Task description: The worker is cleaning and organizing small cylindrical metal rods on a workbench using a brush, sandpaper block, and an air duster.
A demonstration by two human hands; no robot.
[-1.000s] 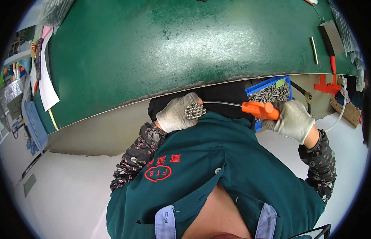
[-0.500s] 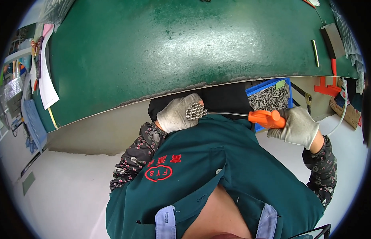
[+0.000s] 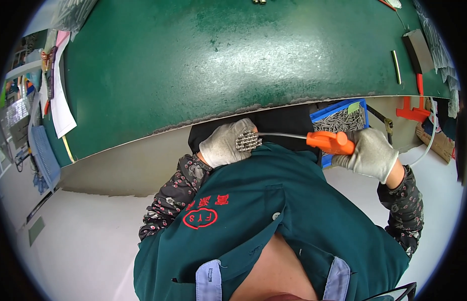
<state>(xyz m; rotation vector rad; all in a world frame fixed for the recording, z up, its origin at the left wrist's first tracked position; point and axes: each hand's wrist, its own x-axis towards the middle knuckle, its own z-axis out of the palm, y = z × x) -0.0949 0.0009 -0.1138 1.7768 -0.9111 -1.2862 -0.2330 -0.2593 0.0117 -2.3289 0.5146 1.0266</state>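
My left hand (image 3: 224, 145), in a pale work glove, is closed round a bundle of shiny metal tubes or rods (image 3: 249, 141); their round ends show, while the glove hides the rest. My gloved right hand (image 3: 370, 154) grips an orange air blow gun (image 3: 329, 142) by its handle. From the gun a long thin metal nozzle (image 3: 283, 134) reaches left, its tip close to the upper side of the bundle. Whether the tip touches the metal, I cannot tell. Both hands are in front of my body, just below the table edge.
A blue bin (image 3: 364, 107) of small metal pins stands beside my right hand. On the green table (image 3: 158, 70) lie a metal rod (image 3: 396, 66) and a dark flat tool with a red handle (image 3: 419, 83). Papers (image 3: 60, 108) hang at left; a pale hose (image 3: 434, 128) runs at right.
My right hand and the blow gun have shifted slightly left and away from my body. The nozzle tip has moved toward the bundle's upper edge. My left hand has barely moved.
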